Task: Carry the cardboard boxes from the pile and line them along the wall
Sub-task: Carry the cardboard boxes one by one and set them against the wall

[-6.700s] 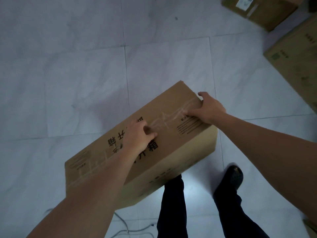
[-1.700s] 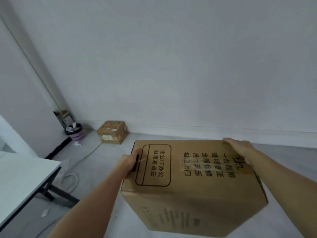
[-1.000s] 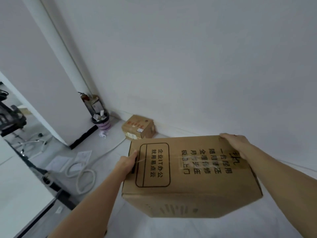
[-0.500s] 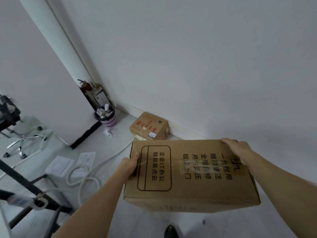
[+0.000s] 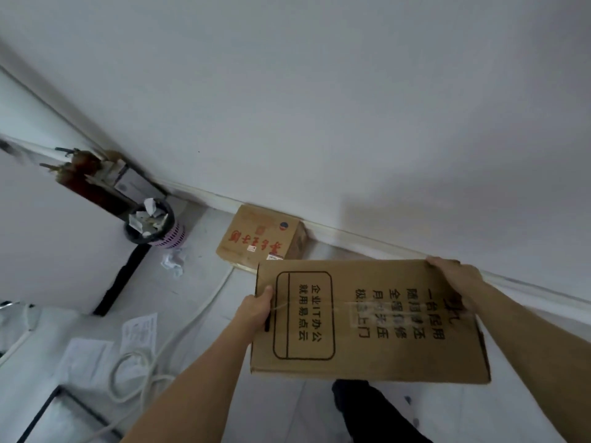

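Note:
I hold a large brown cardboard box with black printed characters and clear tape in front of me, above the floor. My left hand grips its left end at the handle slot. My right hand holds the far right top edge. A smaller cardboard box with red characters sits on the floor against the white wall, just beyond the carried box's far left corner.
A waste bin full of paper stands in the corner, with red cylinders behind it. Crumpled paper, loose sheets and a coiled white cable lie on the floor at left. My dark trouser leg shows below the box.
I have come closer to the wall and the small box. My view has tilted down. The carried box sits lower and nearer the wall, and both hands keep the same hold.

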Demonstrator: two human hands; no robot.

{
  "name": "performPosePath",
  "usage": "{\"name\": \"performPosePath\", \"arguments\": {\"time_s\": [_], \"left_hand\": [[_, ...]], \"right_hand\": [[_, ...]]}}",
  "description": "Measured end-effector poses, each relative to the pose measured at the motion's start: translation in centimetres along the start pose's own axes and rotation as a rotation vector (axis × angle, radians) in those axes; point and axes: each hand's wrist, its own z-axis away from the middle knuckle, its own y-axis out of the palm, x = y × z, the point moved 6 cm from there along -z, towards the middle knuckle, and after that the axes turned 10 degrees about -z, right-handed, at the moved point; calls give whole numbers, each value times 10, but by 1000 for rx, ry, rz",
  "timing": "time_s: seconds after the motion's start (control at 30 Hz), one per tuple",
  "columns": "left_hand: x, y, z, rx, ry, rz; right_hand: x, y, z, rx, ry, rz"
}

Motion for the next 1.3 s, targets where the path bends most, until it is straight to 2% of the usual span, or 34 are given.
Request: {"name": "performPosePath", "arguments": {"time_s": [0.17,0.33,0.6,0.77,0.87,0.97,1.13,1.2,1.3], "left_hand": [[-61,15,-78,99,1,-47],[-121,24,-133,178,85,-48],[-220,49,-264,226,269,-322],[-267,56,-317,152,404,-484],[-266,51,-331,163,452,-449],[-233,29,-330,67,396,-398],[-166,11,-316,-28,304,-21],[-145,22,-309,85,222,144],[-122,52,-279,301,180,145]], "right_hand": [[15,8,-67,-52,79,39],[44,17,-93,-142,-12,119],[-26,60,-142,-310,173,-36],[-31,84,-161,-365,105,-25],[-35,83,-167,-372,127,78],[-44,89,-159,-349,149,103],[-76,107,-133,-302,200,97],[-91,112,-114,-276,224,106],[-115,127,-83,-202,256,184]]}}
